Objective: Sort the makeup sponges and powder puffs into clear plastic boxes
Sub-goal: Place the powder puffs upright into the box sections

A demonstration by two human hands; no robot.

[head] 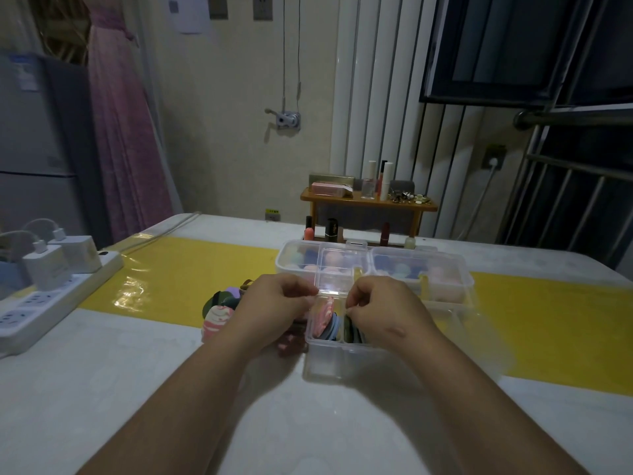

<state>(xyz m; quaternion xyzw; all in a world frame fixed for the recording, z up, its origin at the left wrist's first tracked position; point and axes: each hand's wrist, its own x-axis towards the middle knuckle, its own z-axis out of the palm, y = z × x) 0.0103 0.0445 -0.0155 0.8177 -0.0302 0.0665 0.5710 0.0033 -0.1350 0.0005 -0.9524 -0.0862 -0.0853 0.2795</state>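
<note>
Both hands work at a small clear plastic box (pixel 342 351) near the front of the white surface (pixel 102 389). Its thin, hard lid (pixel 337 269) stands open behind it.

Flat round powder puffs stand on edge inside the box: a pink-and-white marbled puff (pixel 324 315), a pale blue puff (pixel 334 330) and a dark green puff (pixel 349 329).

The left hand (pixel 277 299) has its fingers curled, with the tips meeting at the lid's lower corner beside the marbled puff. What they pinch cannot be told. The right hand (pixel 383 303) is curled too, and its fingertips pinch the top edge of the dark green puff.

A loose pile of puffs (pixel 219 310) lies left of the box, soft discs in marbled pink, lilac and dark green.

Just behind stands a wider clear box (pixel 455 275), shut, with rounded pastel sponges blurred through its walls.

A glossy yellow strip (pixel 178 279) crosses the surface. At the left is a white power strip (pixel 51 299) carrying blocky white chargers (pixel 58 265).

Further back a small wooden shelf (pixel 370 202) holds tubes and bottles. A black lipstick (pixel 331 229) below it carries gold lettering too small to read.
</note>
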